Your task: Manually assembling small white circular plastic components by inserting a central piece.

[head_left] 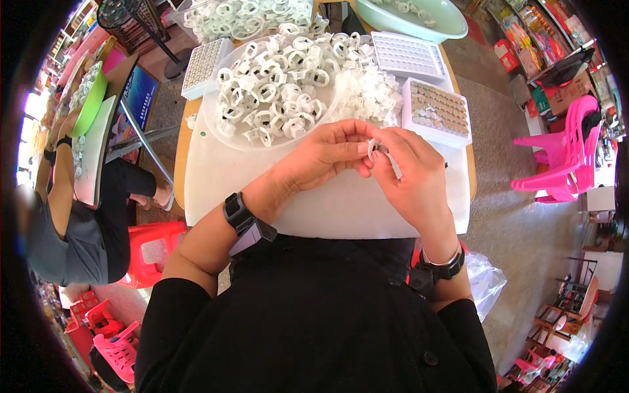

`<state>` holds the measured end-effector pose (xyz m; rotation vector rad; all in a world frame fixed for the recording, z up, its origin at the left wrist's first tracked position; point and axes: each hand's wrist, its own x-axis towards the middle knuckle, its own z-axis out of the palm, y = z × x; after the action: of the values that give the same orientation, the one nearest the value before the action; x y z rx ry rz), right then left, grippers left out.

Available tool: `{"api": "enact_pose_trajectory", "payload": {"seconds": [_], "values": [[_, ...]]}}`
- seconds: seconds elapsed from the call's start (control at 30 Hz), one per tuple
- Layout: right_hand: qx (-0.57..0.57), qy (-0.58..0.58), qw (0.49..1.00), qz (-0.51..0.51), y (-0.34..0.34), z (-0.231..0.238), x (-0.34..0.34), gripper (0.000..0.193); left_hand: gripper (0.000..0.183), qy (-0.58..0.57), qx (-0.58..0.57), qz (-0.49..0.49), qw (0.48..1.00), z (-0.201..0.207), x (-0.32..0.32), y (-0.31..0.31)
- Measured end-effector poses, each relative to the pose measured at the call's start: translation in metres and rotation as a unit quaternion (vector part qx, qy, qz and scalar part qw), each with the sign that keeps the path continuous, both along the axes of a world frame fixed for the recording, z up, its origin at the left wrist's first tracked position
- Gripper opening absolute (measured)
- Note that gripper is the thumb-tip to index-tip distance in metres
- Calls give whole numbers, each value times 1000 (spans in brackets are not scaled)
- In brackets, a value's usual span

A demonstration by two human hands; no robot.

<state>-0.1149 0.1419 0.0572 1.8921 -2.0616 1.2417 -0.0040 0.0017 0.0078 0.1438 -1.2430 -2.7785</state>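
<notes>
Over the near part of the white-covered table (314,209), my two hands meet around a small white ring-shaped plastic piece (371,150). My left hand (327,156) pinches it between thumb and fingertips. From the other side my right hand (413,171) closes thumb and fingers on the same piece, partly hiding it. Just beyond lies a heap of similar white plastic rings (275,88), several with dark inserts, on a round translucent tray (211,124). To its right is a pile of small translucent white plastic pieces (367,92).
A white tray of small round metallic discs (438,112) stands at right, a white gridded tray (409,56) behind it. Another filled tray (206,69) is at left. A pale green basin (419,23) sits at the back. Another person (72,223) works at left. Pink chairs (563,154) stand right.
</notes>
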Motion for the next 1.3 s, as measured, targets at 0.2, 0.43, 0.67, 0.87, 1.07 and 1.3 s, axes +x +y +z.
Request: {"api": "enact_pose_trajectory", "payload": {"seconds": [0.2, 0.43, 0.67, 0.87, 1.07, 1.3], "values": [[-45, 67, 997, -1, -7, -9, -3, 29, 29, -50, -33, 50, 997, 6, 2, 2], [-46, 60, 997, -7, -7, -16, -5, 28, 33, -36, -45, 24, 998, 1, 3, -2], [-61, -159, 985, -1, -1, -10, 1, 28, 35, -37, -35, 36, 998, 9, 4, 0], [-20, -106, 994, 8, -1, -15, -2, 28, 33, -36, -67, 25, 997, 6, 2, 0], [-30, -40, 999, 13, -6, -23, -3, 24, 27, -19, -59, 38, 997, -1, 0, 0], [5, -331, 944, 13, -3, -17, -5, 13, 28, -89, -25, 13, 996, 6, 3, -4]]}}
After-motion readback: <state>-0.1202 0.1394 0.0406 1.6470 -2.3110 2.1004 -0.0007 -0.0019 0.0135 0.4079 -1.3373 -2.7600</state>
